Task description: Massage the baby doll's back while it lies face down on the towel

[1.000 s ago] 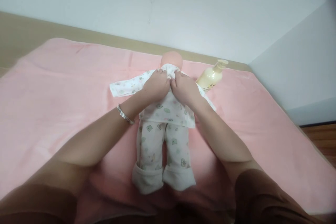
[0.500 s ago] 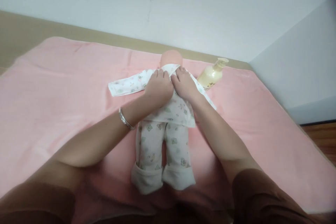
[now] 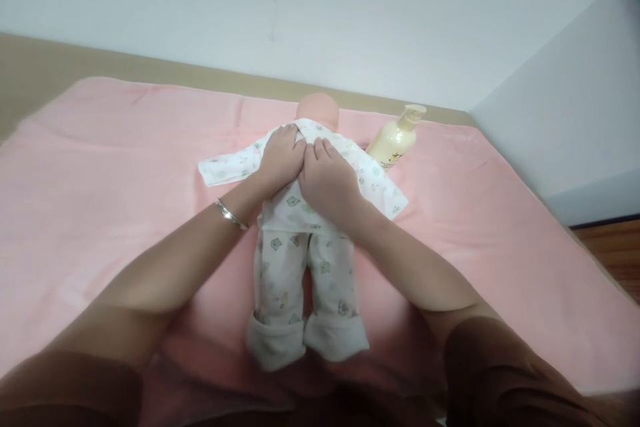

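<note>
A baby doll lies stretched out on a pink blanket, its head at the far end. It is dressed in a white printed baby shirt with the sleeves spread to both sides, and matching trousers with turned-up cuffs. On the upper front of the shirt, my left hand is closed with cloth at its fingertips, just below the collar. My right hand is beside it, thumb side touching, its curled fingers pressed on the shirt. The cloth under both palms is hidden.
A pale yellow pump bottle leans by the shirt's right sleeve. The pink blanket covers the bed or table top, which has a tan edge against a white wall. Brown wooden floor shows at the right.
My right hand has moved left and toward me, away from the collar, across the shirt's middle. My left hand has shifted slightly left. The shirt's right side now lies more spread out.
</note>
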A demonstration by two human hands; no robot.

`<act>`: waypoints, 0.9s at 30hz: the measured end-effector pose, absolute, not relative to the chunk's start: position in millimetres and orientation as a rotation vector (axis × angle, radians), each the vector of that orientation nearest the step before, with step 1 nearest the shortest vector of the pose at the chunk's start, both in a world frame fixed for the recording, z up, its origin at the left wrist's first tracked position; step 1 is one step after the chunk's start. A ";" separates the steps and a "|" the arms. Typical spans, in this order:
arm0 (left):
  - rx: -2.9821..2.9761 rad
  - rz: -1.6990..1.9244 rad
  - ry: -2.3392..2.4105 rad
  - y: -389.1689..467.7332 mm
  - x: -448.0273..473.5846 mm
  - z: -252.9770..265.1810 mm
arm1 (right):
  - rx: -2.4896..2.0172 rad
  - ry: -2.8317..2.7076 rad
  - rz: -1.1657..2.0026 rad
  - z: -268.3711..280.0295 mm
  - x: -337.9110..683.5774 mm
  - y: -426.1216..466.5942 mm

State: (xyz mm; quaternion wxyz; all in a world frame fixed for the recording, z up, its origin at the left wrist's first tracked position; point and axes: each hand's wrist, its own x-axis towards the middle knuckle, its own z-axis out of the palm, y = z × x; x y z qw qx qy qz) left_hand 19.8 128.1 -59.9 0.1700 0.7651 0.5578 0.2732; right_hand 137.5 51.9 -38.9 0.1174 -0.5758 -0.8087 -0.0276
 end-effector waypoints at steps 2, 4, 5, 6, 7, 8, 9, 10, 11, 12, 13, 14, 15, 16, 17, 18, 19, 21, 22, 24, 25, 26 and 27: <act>2.184 0.816 1.575 126.6 21.5 -62.8 | -1.655 -2.357 0.014 -39.7 143.3 61.7; 2.192 0.837 1.561 124.3 22.8 -64.5 | -1.682 -2.289 0.122 -41.2 153.6 77.8; 2.186 0.842 1.560 123.6 23.2 -65.5 | -1.709 -2.241 0.170 -42.1 159.2 85.9; 2.174 0.842 1.562 123.3 23.5 -66.6 | -1.730 -2.197 0.214 -42.6 164.6 93.1; 2.158 0.844 1.566 123.6 23.6 -68.0 | -1.741 -2.160 0.255 -42.5 169.4 98.7; 2.142 0.850 1.570 124.3 23.6 -69.6 | -1.741 -2.128 0.293 -41.4 173.2 102.2; 2.130 0.867 1.569 125.3 23.6 -71.0 | -1.726 -2.104 0.323 -39.0 176.1 103.8; 2.125 0.894 1.561 126.2 23.5 -72.3 | -1.702 -2.081 0.341 -35.3 178.1 103.5; 2.124 0.929 1.548 127.0 23.4 -73.3 | -1.671 -2.058 0.341 -30.7 179.4 101.8; 2.125 0.965 1.530 127.5 23.2 -73.9 | -1.630 -2.034 0.324 -25.8 179.9 99.3; 2.123 0.996 1.512 127.7 23.1 -74.0 | -1.578 -2.016 0.290 -21.5 180.0 96.6; 2.118 1.018 1.498 127.5 22.9 -73.8 | -1.519 -2.004 0.248 -18.6 179.5 94.2; 2.108 1.031 1.490 127.0 22.7 -73.4 | -1.464 -1.993 0.204 -18.0 178.6 92.4; 2.094 1.040 1.489 126.4 22.5 -72.9 | -1.417 -1.981 0.162 -20.2 177.1 91.5; 2.081 1.045 1.491 125.8 22.3 -72.6 | -1.382 -1.965 0.127 -25.3 174.9 91.4; 2.074 1.050 1.487 125.3 22.1 -72.5 | -1.363 -1.945 0.100 -32.6 172.3 92.0; 2.072 1.057 1.479 125.2 21.9 -72.9 | -1.355 -1.929 0.082 -41.1 169.4 93.1; 2.074 1.082 1.460 125.9 21.6 -74.8 | -1.346 -1.928 0.067 -56.7 163.9 95.0; 2.074 1.094 1.451 126.7 21.6 -76.1 | -1.341 -1.937 0.069 -61.3 162.0 95.1; 2.066 1.114 1.439 128.7 21.9 -78.6 | -1.330 -1.935 0.074 -61.5 160.8 92.8; 2.061 1.119 1.435 129.7 22.1 -79.7 | -1.322 -1.918 0.069 -57.9 161.3 90.6; 2.063 1.115 1.425 130.5 22.3 -80.4 | -1.313 -1.896 0.060 -53.1 162.2 88.0; 2.071 1.104 1.409 131.2 22.4 -80.9 | -1.306 -1.879 0.047 -48.4 163.0 85.6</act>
